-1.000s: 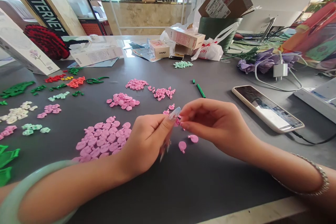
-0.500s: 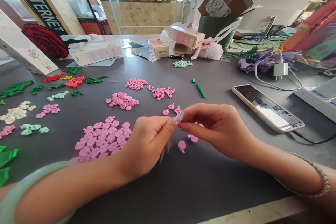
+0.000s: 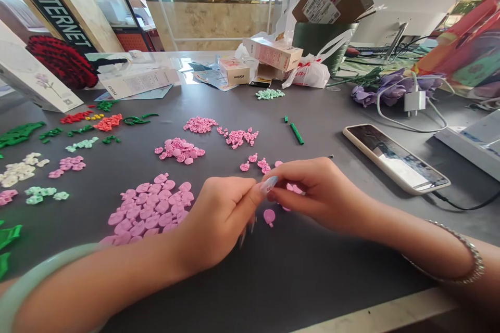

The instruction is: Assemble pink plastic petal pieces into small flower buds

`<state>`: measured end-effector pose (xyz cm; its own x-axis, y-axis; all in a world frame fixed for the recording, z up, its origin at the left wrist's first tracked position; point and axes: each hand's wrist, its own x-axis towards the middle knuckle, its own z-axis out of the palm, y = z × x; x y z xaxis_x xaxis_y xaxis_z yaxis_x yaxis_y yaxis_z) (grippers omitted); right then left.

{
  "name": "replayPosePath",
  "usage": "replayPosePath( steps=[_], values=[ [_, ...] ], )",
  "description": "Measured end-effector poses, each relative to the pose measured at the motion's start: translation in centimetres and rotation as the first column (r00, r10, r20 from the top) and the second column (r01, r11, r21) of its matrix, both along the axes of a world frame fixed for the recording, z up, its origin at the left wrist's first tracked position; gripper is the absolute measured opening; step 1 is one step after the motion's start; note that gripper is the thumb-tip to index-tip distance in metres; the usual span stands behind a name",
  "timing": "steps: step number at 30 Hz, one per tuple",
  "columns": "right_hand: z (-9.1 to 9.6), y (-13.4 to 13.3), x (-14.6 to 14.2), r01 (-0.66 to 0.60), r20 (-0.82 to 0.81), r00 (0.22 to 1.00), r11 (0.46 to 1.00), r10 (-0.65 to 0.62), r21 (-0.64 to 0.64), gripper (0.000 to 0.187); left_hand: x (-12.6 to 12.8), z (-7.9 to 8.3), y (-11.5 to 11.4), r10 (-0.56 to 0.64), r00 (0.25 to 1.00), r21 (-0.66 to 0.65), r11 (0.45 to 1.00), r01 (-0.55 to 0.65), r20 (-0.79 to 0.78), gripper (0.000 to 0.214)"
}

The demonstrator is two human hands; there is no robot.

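Observation:
Over the middle of the dark table (image 3: pixel 273 281), my left hand (image 3: pixel 224 218) and my right hand (image 3: pixel 318 190) meet fingertip to fingertip. Both are closed in a pinch, and whatever lies between the tips is too small and covered to make out. A round pink petal piece (image 3: pixel 269 217) with a short stem lies just below my right fingers. More pink pieces (image 3: pixel 295 188) show partly behind that hand. Beyond the fingertips sit several small pink pieces (image 3: pixel 263 165). Left of my left wrist spreads a large pile of pink petal pieces (image 3: pixel 150 205), partly covered by my forearm.
Further piles of small pink pieces (image 3: pixel 179 150) lie behind. Green (image 3: pixel 19 134), white (image 3: pixel 19 170) and red pieces (image 3: pixel 108 123) are grouped at left. Two green rods (image 3: pixel 297 133) lie beyond my hands. A phone (image 3: pixel 396 158) on a cable is at right, boxes (image 3: pixel 234 72) at back.
My right hand has tipped slightly lower and nearer the left, uncovering more pink pieces behind it. The fingertips stay pinched together. The whole view has shifted a little.

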<state>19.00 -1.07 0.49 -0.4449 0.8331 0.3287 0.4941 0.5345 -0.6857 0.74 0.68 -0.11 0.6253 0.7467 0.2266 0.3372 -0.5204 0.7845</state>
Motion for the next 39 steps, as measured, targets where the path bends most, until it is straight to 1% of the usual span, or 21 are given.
replayPosePath(
  steps=[3,5,7,9,12,17,20,26,28,31,35,37,39],
  values=[
    [-0.07,0.02,0.0,-0.011,0.001,1.0,0.998,0.011,0.063,0.016,-0.03,-0.08,0.05,0.016,1.0,-0.099,0.995,-0.014,0.014,0.044],
    [-0.09,0.02,0.02,-0.02,-0.008,1.0,0.998,0.02,0.06,0.016,-0.05,-0.17,0.08,0.033,0.999,-0.161,0.986,-0.029,0.019,0.045],
    [-0.1,0.02,0.03,-0.016,-0.01,1.0,0.999,0.017,0.035,0.015,-0.06,-0.23,0.08,0.047,0.999,-0.193,0.98,-0.043,0.016,0.045],
    [-0.11,0.02,0.03,-0.006,-0.004,1.0,1.0,0.006,0.018,0.014,-0.04,-0.24,0.06,0.051,0.999,-0.211,0.976,-0.047,0.016,0.045],
    [-0.15,0.01,-0.05,0.005,0.012,1.0,1.0,-0.006,0.026,0.015,0.01,-0.23,0.03,0.058,0.998,-0.237,0.97,-0.054,0.011,0.045],
    [-0.33,-0.14,-0.29,0.027,0.041,0.999,0.993,-0.032,0.116,0.016,0.05,-0.29,0.09,0.056,0.998,-0.261,0.964,-0.05,0.016,0.045],
    [-0.39,-0.3,-0.43,0.053,0.043,0.997,0.987,-0.06,0.152,0.017,0.02,-0.19,0.08,0.041,0.999,-0.244,0.969,-0.036,0.019,0.045],
    [-0.4,-0.56,-0.52,0.056,0.01,0.998,0.994,-0.057,0.089,0.016,-0.07,-0.04,-0.08,0.007,1.0,-0.144,0.99,-0.007,0.005,0.045],
    [-0.4,-0.57,-0.51,0.06,0.007,0.998,0.994,-0.061,0.091,0.016,-0.05,-0.11,-0.09,0.005,1.0,-0.142,0.99,-0.005,0.004,0.044],
    [-0.31,-0.54,-0.56,0.082,0.001,0.997,0.993,-0.082,0.087,0.018,0.02,-0.17,-0.06,0.006,1.0,-0.18,0.984,-0.004,0.014,0.044],
    [-0.12,-0.55,-0.78,0.092,-0.07,0.993,0.996,-0.092,0.0,0.016,0.08,-0.03,-0.1,0.024,0.997,-0.216,0.976,-0.008,0.074,0.043],
    [-0.1,-0.54,-0.86,0.088,-0.106,0.99,0.994,-0.094,-0.061,0.016,0.06,0.03,-0.14,0.04,0.995,-0.19,0.982,-0.022,0.092,0.043],
    [-0.17,-0.42,-0.76,0.083,-0.122,0.988,0.992,-0.095,-0.094,0.017,0.04,0.02,-0.14,0.065,0.995,-0.158,0.986,-0.052,0.079,0.043]
  ],
)
